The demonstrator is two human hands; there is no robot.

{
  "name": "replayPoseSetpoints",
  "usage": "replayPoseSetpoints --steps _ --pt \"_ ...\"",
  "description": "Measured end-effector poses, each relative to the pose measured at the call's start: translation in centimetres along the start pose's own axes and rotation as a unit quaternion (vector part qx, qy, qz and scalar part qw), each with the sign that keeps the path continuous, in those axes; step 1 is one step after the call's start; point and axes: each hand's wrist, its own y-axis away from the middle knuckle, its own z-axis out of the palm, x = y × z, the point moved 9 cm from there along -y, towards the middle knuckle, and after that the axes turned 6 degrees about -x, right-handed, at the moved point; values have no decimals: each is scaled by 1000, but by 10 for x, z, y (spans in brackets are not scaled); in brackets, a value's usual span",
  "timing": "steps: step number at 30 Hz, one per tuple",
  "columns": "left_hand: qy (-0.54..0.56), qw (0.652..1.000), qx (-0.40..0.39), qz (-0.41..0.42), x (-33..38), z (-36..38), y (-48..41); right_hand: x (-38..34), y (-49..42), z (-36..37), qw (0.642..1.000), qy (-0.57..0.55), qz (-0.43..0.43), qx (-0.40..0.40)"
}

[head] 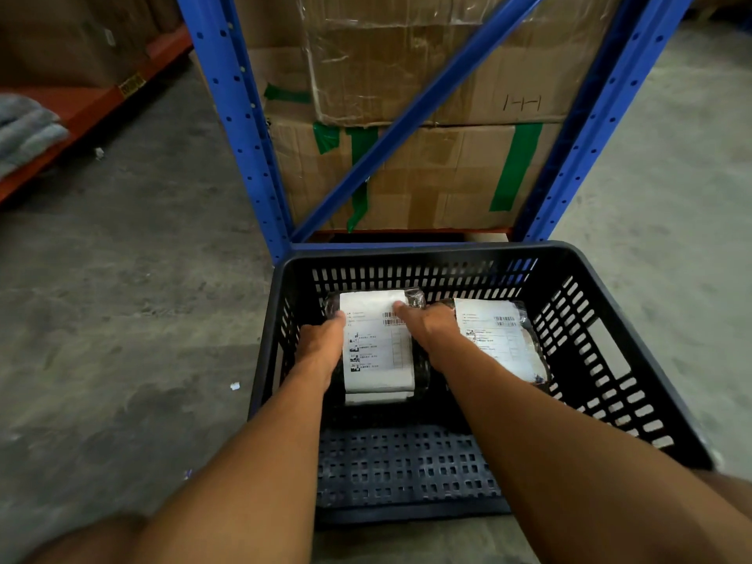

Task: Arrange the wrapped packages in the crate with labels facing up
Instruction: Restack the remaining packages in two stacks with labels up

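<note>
Two wrapped packages lie flat on the floor of the black slotted crate [635,331], both against its far wall and both with white labels up. The left package [376,348] sits between the hands, its long axis running away from the person; the left hand [321,343] is pressed to its left flank and the right hand [427,327] to its right flank, thumbs or fingertips resting on the label's upper edge. The fingers look curled down around the sides in a two-handed clamp, though their tips are hidden below the bundle, so how far they wrap I cannot tell. The right package [502,339] lies just beside the right wrist, angled slightly, untouched. The near half of the crate floor is bare. Since both hands are equally close, any squaring up of the held bundle would likely be a small slide or twist along its long axis toward the far wall or its neighbour
</note>
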Motion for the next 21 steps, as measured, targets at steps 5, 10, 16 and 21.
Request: replayPoseSetpoints --steps 5,10,16,21 --pt "65 997 21 -32 -16 -2 -16 16 -7 9 994 -101 15 22" --pt "133 988 0 -77 -45 11 -49 54 -43 19 973 -204 111 8" --pt "148 981 -87 -92 -43 26 -42 76 -70 35 953 -273 130 -38" --pt "118 979 -92 -139 -50 25 -43 69 -62 31 962 -227 142 -53"
